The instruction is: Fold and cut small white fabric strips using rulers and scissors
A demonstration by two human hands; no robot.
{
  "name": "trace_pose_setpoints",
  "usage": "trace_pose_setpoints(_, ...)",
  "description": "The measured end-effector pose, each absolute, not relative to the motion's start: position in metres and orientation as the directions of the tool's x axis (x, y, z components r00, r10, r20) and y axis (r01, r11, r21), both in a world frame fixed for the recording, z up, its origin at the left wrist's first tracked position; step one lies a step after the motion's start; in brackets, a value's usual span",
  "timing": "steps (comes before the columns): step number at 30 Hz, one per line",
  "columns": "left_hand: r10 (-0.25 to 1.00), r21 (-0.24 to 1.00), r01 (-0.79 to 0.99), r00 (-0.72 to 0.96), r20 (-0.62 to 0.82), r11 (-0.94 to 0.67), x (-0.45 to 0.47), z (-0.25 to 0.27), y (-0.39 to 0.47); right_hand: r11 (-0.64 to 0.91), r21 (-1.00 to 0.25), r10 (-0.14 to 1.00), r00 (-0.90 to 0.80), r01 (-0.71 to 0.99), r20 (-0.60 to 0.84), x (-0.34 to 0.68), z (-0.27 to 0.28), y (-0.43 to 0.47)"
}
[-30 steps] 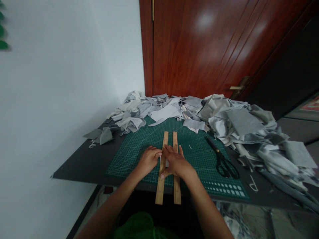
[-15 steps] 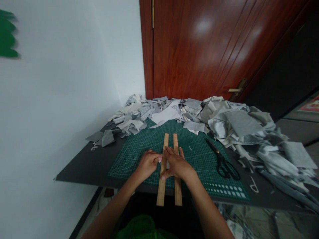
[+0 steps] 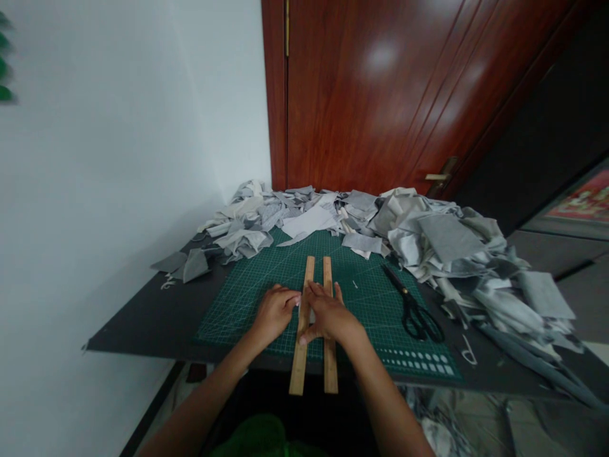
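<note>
Green mat (image 3: 368, 298), rulers (image 3: 303, 320) beneath right hand (image 3: 329, 316)

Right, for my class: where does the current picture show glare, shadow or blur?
Head view only: pale glare on the red-brown door; soft shadow low on the white wall; blurred green shape at the left edge; any markings on the left wooden strip too soft to read.

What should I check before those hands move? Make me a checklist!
1. Right hand on the left ruler: ok, fingers and thumb touch it.
2. Left hand pinching the pale bit: cannot tell, too small.
3. Rulers apart: ok, there's a gap beside the right ruler.
4. Rulers fully on the table: not ok, near ends stick out.
5. Scissors away from hands: ok, off to the right.
</note>
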State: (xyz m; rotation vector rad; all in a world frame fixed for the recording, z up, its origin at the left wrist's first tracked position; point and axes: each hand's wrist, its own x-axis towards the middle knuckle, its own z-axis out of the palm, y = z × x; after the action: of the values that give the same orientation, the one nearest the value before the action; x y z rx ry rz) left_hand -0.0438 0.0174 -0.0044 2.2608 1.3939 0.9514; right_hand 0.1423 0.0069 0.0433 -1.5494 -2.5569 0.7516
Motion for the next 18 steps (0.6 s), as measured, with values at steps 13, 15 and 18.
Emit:
trace_pose_setpoints(13, 0.857, 0.570, 0.639, 0.384, 0.345, -0.516, -0.0466, -0.0015, 0.0204, 0.373, -0.441, 0.849, -0.492, 0.817, -0.194, 0.1425, 0.0393, 0.0088)
trace_pose_setpoints(15, 0.853, 0.570, 0.635, 0.395, 0.341, -0.522, -0.0472, -0.0010, 0.0194, 0.372, -0.444, 0.849, -0.492, 0.815, -0.192, 0.1422, 0.0404, 0.0078)
trace_pose_setpoints(18, 0.851, 0.571, 0.632, 0.407, 0.332, -0.525, -0.0482, 0.0001, 0.0164, 0.369, -0.443, 0.855, -0.486, 0.817, -0.184, 0.1411, 0.0439, 0.0057)
